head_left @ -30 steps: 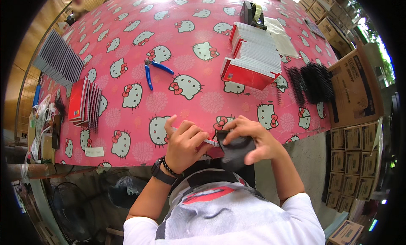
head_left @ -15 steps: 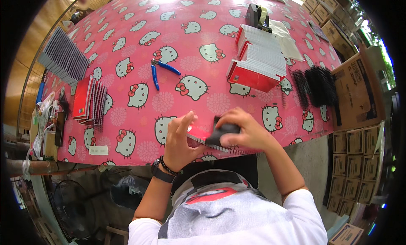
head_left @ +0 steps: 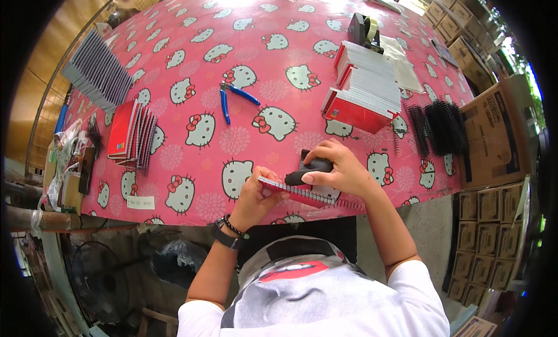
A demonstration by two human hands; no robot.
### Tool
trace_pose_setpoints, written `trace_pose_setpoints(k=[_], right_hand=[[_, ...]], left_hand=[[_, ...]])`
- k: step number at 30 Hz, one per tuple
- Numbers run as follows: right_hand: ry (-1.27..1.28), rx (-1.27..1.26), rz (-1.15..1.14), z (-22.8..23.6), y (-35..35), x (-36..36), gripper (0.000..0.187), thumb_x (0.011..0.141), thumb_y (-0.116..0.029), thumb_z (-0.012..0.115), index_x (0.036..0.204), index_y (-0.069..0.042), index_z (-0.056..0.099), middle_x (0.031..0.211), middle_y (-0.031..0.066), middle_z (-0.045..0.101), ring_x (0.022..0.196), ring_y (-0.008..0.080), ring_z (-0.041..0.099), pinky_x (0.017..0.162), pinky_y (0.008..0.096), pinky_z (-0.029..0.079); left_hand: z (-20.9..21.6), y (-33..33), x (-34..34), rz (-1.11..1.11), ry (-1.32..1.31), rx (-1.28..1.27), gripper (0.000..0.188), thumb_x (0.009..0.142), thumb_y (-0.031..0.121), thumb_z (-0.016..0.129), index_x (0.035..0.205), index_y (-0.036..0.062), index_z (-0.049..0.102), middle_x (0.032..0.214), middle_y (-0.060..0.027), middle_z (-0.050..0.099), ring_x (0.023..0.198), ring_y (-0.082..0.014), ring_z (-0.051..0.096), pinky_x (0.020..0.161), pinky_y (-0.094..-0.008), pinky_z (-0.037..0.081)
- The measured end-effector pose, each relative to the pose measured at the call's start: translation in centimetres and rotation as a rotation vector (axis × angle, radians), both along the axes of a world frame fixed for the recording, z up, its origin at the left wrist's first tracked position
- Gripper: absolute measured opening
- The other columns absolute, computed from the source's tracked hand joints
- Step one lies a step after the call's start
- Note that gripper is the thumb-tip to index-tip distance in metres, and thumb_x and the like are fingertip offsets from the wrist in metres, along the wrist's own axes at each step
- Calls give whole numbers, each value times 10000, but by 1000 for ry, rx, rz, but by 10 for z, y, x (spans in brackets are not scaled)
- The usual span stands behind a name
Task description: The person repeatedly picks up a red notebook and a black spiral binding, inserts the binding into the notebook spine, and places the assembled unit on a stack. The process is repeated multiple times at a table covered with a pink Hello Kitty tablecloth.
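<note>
Near the table's front edge, my left hand (head_left: pixel 256 198) grips the left end of a thin red notebook (head_left: pixel 276 184), its spine edge turned upward. A spiral coil (head_left: pixel 350 204) runs along that spine and sticks out past the notebook's right end. Curled over a black block-shaped tool (head_left: pixel 297 177), my right hand (head_left: pixel 343 169) holds it against or just above the spine; exact contact is hidden. Blue-handled cutters (head_left: pixel 238 95) lie splayed on the table farther off.
Red notebooks without coils (head_left: pixel 363 113) stand in a row at right, before a tape dispenser (head_left: pixel 359 29). Black coils (head_left: pixel 444 127) lie beside a cardboard box (head_left: pixel 494 136). Bound notebooks (head_left: pixel 125 136) and a grey-edged stack (head_left: pixel 97 69) stand at left on the pink patterned tablecloth (head_left: pixel 267 145).
My left hand has closed from raised fingers onto the notebook's end, and the notebook's spine has tilted up. The black tool has shifted slightly with my right hand. The whole view has shifted a little.
</note>
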State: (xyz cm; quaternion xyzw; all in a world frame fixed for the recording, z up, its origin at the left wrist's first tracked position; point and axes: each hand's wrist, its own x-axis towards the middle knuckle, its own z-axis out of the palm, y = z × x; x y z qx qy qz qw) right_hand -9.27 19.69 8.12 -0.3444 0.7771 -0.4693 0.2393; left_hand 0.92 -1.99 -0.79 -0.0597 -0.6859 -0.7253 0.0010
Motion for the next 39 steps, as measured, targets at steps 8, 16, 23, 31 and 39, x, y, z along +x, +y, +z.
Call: trace_pose_setpoints(k=[8, 16, 23, 31, 39], right_hand=[[77, 39, 13, 6, -15, -10, 590, 688, -569, 733, 957, -46, 697, 995, 133, 636, 1000, 290, 557, 888, 383, 425], [616, 137, -192, -2, -16, -1, 576, 687, -464, 793, 1081, -70, 648, 1187, 132, 590, 1128, 328, 492, 959, 439, 418], [453, -262, -188, 21, -33, 43, 293, 753, -94, 735, 1025, -65, 631, 849, 93, 588, 789, 267, 592, 683, 353, 494], [494, -289, -186, 29, -34, 44, 230, 779, -142, 741, 925, -34, 601, 774, 99, 543, 722, 264, 546, 621, 360, 446], [629, -213, -74, 24, -44, 44, 348, 798, -207, 724, 1026, 10, 574, 887, 139, 586, 798, 314, 558, 699, 398, 465]], left_hand=[[-8, 3, -1, 80, 75, -20, 389, 754, 89, 804, 978, 76, 486, 839, -20, 598, 722, -105, 565, 627, -264, 456], [5, 4, 0, 66, 113, -142, 387, 772, 126, 794, 993, 65, 483, 842, -43, 593, 742, -139, 585, 671, -290, 477], [57, 21, -5, 154, 279, -336, 298, 817, 65, 713, 1040, 37, 517, 885, -88, 569, 813, -204, 599, 722, -304, 479], [68, 20, 3, 219, 272, -185, 161, 818, 57, 705, 928, 30, 591, 893, -85, 605, 825, -211, 613, 714, -293, 482], [68, 16, 10, 318, 277, -341, 156, 896, 146, 660, 977, 55, 564, 855, -26, 565, 749, -105, 532, 669, -248, 453]])
